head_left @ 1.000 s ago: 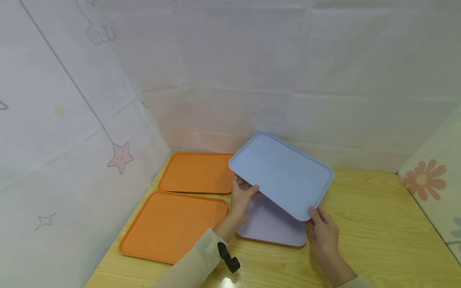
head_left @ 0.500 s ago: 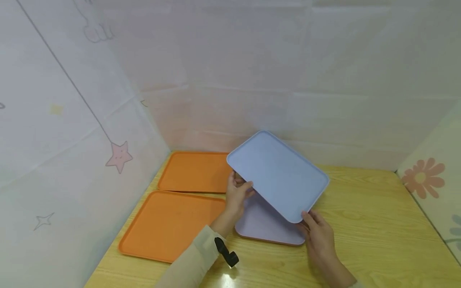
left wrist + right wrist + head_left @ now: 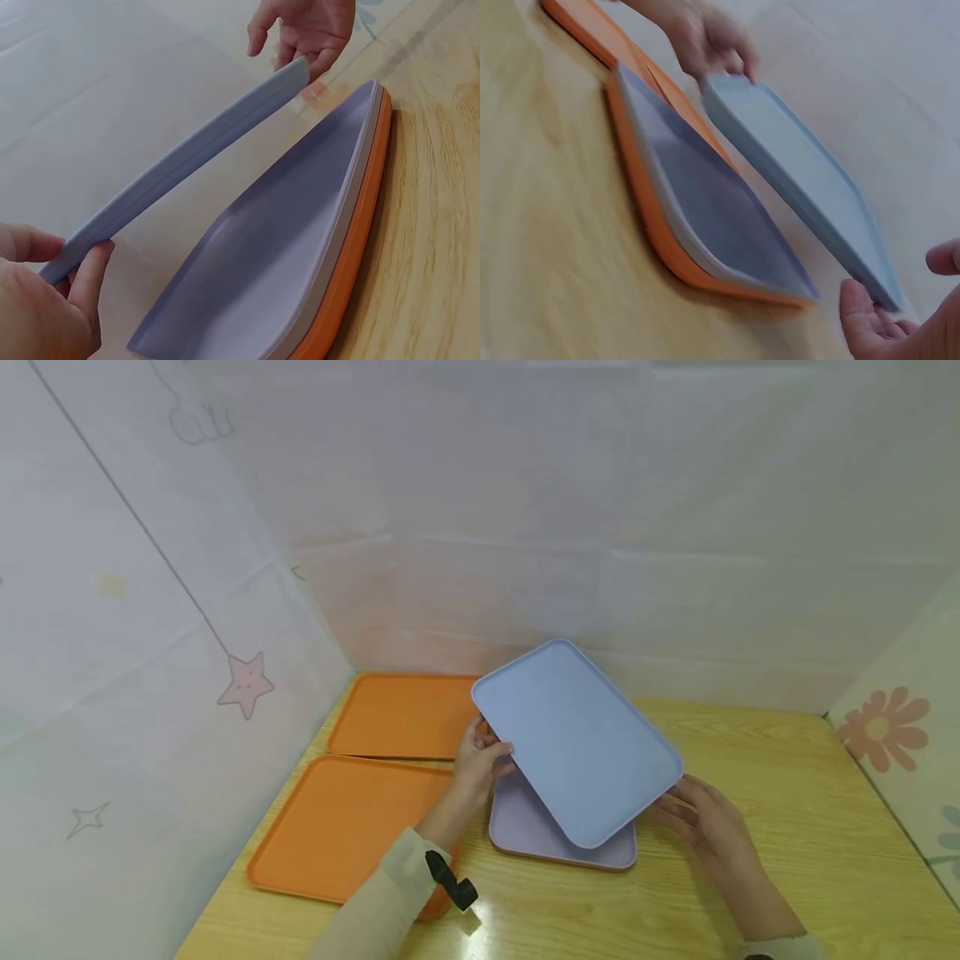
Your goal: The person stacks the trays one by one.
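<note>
A light blue rectangular tray [image 3: 577, 743] hangs tilted above the table. My left hand [image 3: 474, 768] pinches its left edge, thumb on top and fingers underneath. At the right corner, my right hand [image 3: 712, 827] supports the tray from below with its fingers. The right wrist view shows that hand's thumb [image 3: 943, 257] held apart from the tray. Beneath the blue tray lies a purple tray [image 3: 525, 822], partly covered in the head view. It tops a stack whose lowest layer is an orange tray [image 3: 341, 285], seen edge-on in the left wrist view.
Two orange places of trays lie at the left: a rear orange tray [image 3: 408, 714] and a front orange tray [image 3: 352, 827], partly behind my left forearm. The wooden table [image 3: 795, 810] meets a pale cloth wall [image 3: 637, 568] at the back.
The blue tray has turned clockwise, its near corner swinging left and towards me. My right hand has moved from the near corner to the right corner, its thumb now off the tray.
</note>
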The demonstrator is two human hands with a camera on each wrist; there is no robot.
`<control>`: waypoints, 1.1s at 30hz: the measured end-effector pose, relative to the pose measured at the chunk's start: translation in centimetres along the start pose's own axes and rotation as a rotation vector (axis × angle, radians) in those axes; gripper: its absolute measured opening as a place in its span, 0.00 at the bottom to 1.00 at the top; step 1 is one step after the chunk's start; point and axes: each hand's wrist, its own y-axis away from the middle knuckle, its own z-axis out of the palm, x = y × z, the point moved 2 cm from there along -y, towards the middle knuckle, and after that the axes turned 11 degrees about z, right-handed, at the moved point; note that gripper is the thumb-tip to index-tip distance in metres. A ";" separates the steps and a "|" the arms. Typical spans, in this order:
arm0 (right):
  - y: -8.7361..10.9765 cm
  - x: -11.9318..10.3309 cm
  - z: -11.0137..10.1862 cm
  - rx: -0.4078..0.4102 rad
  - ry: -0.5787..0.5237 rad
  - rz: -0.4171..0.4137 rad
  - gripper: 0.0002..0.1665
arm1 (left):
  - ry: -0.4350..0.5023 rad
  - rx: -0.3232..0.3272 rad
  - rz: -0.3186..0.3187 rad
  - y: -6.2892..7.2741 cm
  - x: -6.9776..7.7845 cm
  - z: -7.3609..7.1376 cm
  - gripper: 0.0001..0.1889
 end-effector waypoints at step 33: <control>-4.0 -3.7 -1.1 -0.318 0.458 0.033 0.44 | -0.141 -0.343 -0.134 0.3 1.6 -2.2 0.42</control>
